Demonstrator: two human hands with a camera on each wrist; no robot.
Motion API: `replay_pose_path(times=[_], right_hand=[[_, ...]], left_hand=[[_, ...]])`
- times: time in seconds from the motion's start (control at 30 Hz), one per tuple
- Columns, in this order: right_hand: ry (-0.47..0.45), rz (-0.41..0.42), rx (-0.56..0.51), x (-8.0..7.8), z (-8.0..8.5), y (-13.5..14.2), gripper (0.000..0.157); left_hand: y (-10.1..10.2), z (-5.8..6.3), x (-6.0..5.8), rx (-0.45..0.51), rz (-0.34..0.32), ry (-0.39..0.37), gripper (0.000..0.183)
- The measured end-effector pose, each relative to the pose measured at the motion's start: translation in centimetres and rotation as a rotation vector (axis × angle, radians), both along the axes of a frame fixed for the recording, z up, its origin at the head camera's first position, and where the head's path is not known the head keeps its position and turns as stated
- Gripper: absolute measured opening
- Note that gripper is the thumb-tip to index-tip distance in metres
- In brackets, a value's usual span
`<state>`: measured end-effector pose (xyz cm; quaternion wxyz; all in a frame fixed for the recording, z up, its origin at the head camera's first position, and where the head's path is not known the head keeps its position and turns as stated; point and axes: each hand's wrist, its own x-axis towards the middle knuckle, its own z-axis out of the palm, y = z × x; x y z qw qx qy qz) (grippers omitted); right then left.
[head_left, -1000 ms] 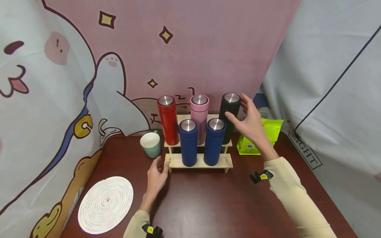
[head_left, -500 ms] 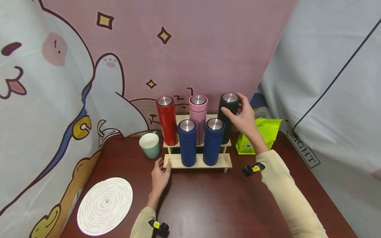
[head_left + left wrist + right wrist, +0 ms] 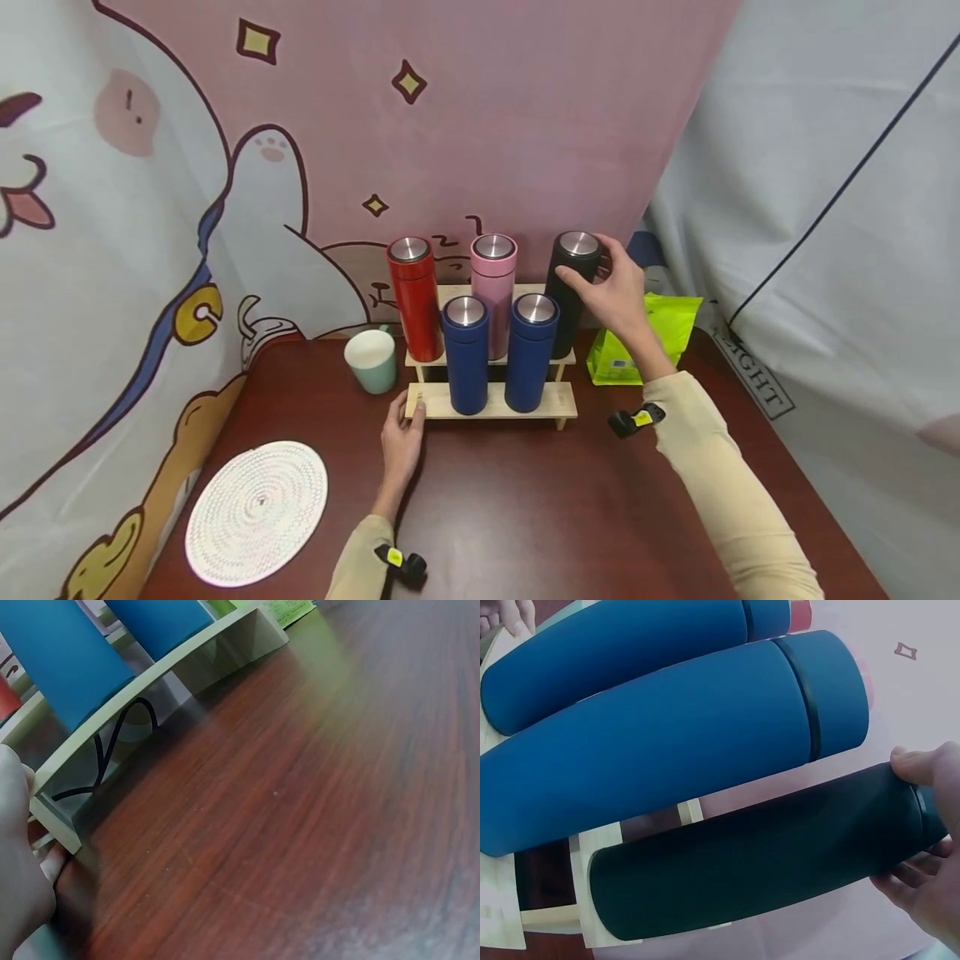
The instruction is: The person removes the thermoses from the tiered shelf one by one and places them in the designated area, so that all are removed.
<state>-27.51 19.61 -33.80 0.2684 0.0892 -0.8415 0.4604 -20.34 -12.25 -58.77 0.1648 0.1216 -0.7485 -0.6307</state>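
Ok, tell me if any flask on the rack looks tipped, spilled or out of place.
Nothing stands out. All five flasks stand upright and capped on the wooden rack; the right hand grips the black flask, which stands straight.

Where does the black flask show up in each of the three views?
Head: black flask at the rack's upper right, gripped by the right hand.
Left wrist: not in view.
Right wrist: black flask lying across the lower frame.
Shared landmark: the wooden rack.

red flask [image 3: 413, 293] | pink flask [image 3: 492, 279] | black flask [image 3: 572, 287] | two blue flasks [image 3: 465, 354] | mint cup [image 3: 371, 362] | green pouch [image 3: 660, 333]
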Motion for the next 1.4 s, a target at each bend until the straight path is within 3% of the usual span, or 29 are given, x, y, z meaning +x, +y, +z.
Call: replay_pose_path(times=[0.2,0.37,0.43,0.6,0.9,1.0,1.23,1.4], right_hand=[[0.045,-0.049,-0.009,0.5,-0.4,0.9,0.068],[0.077,-0.065,-0.008,0.7,-0.2,1.9,0.067],[0.074,-0.07,-0.006,1.0,0.0,2.2,0.066],[0.051,-0.091,0.013,1.9,0.5,3.3,0.066],[0.054,-0.147,0.024,3.3,0.4,5.7,0.065],[0.043,-0.163,-0.002,4.0,0.5,6.6,0.064],[-0.038,-0.19,-0.053,5.6,0.2,9.1,0.063],[-0.082,-0.243,-0.084,6.7,-0.4,10.8,0.067]], left_hand=[[0.3,-0.7,-0.1,0.038,0.008,0.042,0.048],[0.3,1.7,0.9,0.034,-0.001,0.067,0.046],[0.2,1.9,0.9,0.03,-0.002,0.067,0.046],[0.0,-0.6,-0.3,0.042,0.028,0.068,0.047],[0.0,-1.0,-0.5,0.045,0.017,0.072,0.046],[0.1,-0.5,-0.3,0.048,0.018,0.074,0.046],[0.3,3.0,1.3,0.009,-0.018,0.072,0.046],[0.3,3.4,1.8,0.006,-0.025,0.069,0.046]])
